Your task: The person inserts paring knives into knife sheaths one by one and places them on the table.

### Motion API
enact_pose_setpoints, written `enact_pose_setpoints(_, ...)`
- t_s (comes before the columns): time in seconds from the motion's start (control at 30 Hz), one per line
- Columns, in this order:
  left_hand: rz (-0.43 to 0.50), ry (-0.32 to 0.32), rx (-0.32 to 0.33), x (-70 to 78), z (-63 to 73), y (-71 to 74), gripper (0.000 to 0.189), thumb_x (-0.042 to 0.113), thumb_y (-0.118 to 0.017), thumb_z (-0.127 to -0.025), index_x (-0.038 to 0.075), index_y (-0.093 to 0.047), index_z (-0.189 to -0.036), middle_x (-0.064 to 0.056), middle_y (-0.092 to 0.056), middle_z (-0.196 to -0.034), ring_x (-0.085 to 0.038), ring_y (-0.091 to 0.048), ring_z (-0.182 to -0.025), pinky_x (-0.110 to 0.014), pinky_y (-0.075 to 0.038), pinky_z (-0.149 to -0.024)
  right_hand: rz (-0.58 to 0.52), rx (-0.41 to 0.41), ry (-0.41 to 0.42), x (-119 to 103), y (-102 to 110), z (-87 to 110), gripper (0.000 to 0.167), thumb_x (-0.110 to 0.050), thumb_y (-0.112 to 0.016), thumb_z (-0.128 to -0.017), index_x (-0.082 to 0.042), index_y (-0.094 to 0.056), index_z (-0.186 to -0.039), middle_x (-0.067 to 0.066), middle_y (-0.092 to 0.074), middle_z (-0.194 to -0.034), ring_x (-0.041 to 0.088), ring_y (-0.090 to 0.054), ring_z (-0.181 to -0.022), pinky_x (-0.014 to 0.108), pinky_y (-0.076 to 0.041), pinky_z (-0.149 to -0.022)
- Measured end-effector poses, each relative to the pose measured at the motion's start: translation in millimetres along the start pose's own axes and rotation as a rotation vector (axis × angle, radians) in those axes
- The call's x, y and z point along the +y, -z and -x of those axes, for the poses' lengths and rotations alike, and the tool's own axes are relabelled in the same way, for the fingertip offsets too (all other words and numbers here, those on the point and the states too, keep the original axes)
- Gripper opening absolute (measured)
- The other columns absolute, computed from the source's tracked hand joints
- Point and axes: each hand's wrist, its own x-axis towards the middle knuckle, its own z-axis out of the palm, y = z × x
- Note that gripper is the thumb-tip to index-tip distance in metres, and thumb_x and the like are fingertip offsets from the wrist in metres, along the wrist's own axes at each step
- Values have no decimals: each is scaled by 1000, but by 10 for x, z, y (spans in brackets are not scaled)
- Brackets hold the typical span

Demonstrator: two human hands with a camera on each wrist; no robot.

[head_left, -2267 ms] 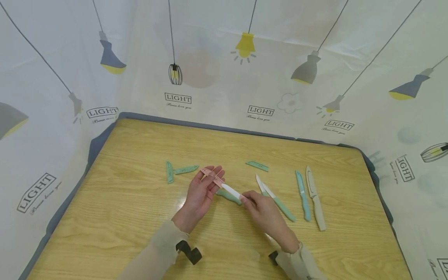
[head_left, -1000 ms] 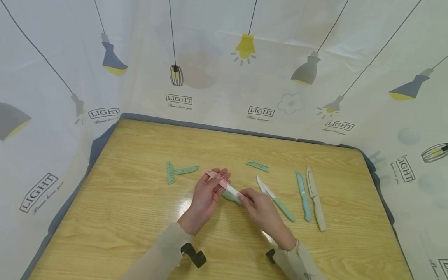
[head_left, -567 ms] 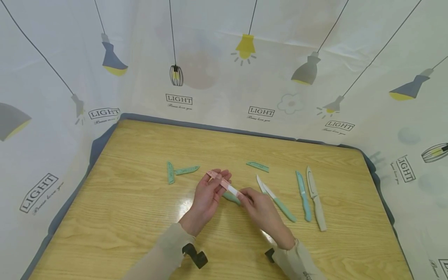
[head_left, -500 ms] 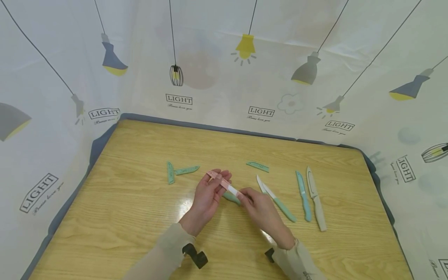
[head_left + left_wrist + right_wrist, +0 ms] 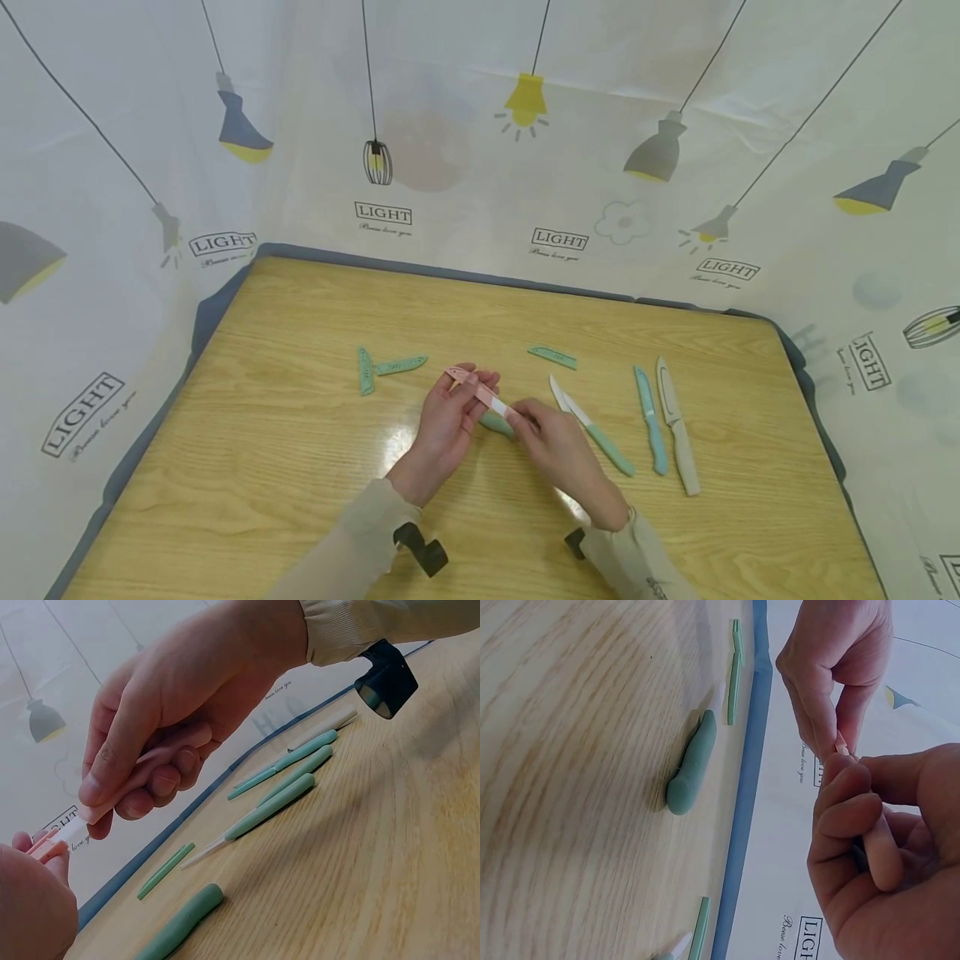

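Note:
My left hand (image 5: 442, 421) holds a pink knife sheath (image 5: 482, 391) between thumb and fingers, above the table. From the right, my right hand (image 5: 558, 450) grips the pink handle (image 5: 196, 736) of a knife. Its white blade (image 5: 498, 406) sits partly inside the sheath, and a short stretch shows between sheath and handle. In the right wrist view the handle's rounded end (image 5: 886, 862) sticks out below my curled fingers. Under the hands lies a knife with a green handle (image 5: 694, 765); in the head view its blade is hidden behind my left hand.
Two green sheaths (image 5: 365, 371) touch each other at the left, and another green sheath (image 5: 552, 357) lies behind. To the right are two green-handled knives (image 5: 611, 450) with white blades, a blue knife (image 5: 649, 421) and a beige knife (image 5: 678, 429). A printed curtain surrounds the wooden table (image 5: 300, 467).
The white blade has slid deeper into the pink sheath, so less of it shows. My left hand has moved slightly right, closer to my right hand. Things on the table stay put.

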Motion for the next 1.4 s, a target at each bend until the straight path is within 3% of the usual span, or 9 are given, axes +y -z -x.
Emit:
enact_pose_setpoints(0.87, 13, 19, -14, -80, 16, -104, 16, -1, -47, -109, 2, -46, -124, -8, -67, -108, -21, -70, -112, -32, -56, -102, 13, 5, 13, -29, 37, -55, 17, -16, -63, -105, -2, -73, -108, -8, -62, -76, 5, -49, -60, 22, -44, -52)
enact_pose_setpoints(1.0, 11, 36, 9, -52, -10, -104, 26, 1, -51, -108, -2, -47, -133, -17, -66, -123, -31, -65, -124, -34, -56, -103, 92, 36, 60, -16, 34, -78, 18, -18, -65, -104, -3, -74, -106, -6, -62, -75, 7, -50, -61, 24, -47, -53)
enact_pose_setpoints(1.13, -15, 44, 30, -37, -25, -114, 39, 3, -53, -107, -7, -44, -144, -27, -57, -142, -39, -53, -136, -36, -56, -102, 222, 73, 85, 7, 33, -82, 18, -22, -71, -101, -5, -74, -106, -1, -68, -85, 10, -56, -70, 29, -55, -63)
enact_pose_setpoints(1.23, -32, 45, 47, -48, -32, -125, 40, 3, -53, -108, -7, -44, -145, -27, -57, -144, -39, -54, -135, -35, -57, -100, 283, 81, 106, 28, 37, -70, 18, -21, -75, -98, -5, -73, -105, -1, -67, -90, 11, -55, -73, 30, -55, -65)
enact_pose_setpoints(1.4, -27, 65, 41, -87, -47, -148, 41, 2, -55, -107, -5, -45, -145, -23, -61, -140, -34, -60, -131, -34, -57, -100, 365, 127, 188, 72, 58, -40, 17, -16, -82, -91, -4, -73, -99, 0, -61, -85, 12, -49, -67, 26, -48, -56)
